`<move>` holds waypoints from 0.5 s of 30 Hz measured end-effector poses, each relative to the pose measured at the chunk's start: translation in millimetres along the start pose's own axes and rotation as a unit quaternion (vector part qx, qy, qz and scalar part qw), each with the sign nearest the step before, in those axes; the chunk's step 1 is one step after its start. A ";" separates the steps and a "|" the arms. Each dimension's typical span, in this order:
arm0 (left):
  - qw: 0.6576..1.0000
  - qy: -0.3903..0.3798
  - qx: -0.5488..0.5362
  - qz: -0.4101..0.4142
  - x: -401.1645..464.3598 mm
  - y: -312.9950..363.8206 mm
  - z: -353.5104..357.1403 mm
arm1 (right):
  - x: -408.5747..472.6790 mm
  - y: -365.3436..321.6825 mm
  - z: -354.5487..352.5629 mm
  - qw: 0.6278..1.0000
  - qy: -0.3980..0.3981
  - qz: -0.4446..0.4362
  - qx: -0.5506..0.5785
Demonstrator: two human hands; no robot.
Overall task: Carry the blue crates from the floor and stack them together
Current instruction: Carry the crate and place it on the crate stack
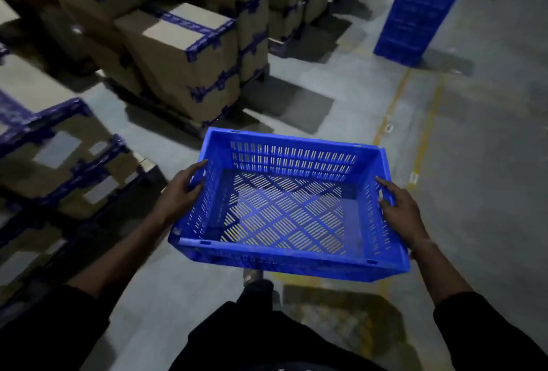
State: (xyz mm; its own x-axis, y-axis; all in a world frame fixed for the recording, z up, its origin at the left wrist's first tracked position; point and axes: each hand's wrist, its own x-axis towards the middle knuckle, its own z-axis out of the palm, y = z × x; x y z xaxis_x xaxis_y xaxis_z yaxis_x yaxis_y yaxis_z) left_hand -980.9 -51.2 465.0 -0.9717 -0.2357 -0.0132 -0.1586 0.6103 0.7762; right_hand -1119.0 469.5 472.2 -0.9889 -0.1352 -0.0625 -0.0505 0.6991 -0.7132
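Blue perforated plastic crate: empty, carried clear of the concrete floor in front of the person's body, roughly level. Left hand grips the left side wall at its handle slot, fingers curled over the rim; right hand grips the opposite wall likewise. Long axis runs left to right between the two hands.

Destination, by judgement: tall stack of blue crates, standing on the floor ahead and to the right, well apart from the carried crate and nearer the right hand. The carry must bear forward and right, along the yellow floor lines.

Taped cardboard cartons: stacked on the left side, beside the route.
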 end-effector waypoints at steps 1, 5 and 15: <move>1.000 -0.013 -0.001 0.009 31.3 -0.2 5.3 | 17.2 0.5 -2.3 1.000 0.012 0.010 0.002; 0.999 -0.041 -0.015 0.026 150.0 23.1 22.9 | 78.4 -1.0 -15.4 0.997 0.046 0.059 -0.011; 0.986 -0.125 -0.014 0.112 416.3 76.3 60.7 | 237.9 7.8 -47.2 0.983 0.140 0.120 0.006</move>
State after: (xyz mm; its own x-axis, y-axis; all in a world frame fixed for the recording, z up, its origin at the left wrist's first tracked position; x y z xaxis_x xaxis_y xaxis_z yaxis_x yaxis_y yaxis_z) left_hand -1408.1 -56.8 480.4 -0.9951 0.0987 0.0071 0.0655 0.6039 0.7944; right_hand -1361.2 476.0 484.7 -0.9721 0.2318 -0.0369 0.1888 0.6789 -0.7096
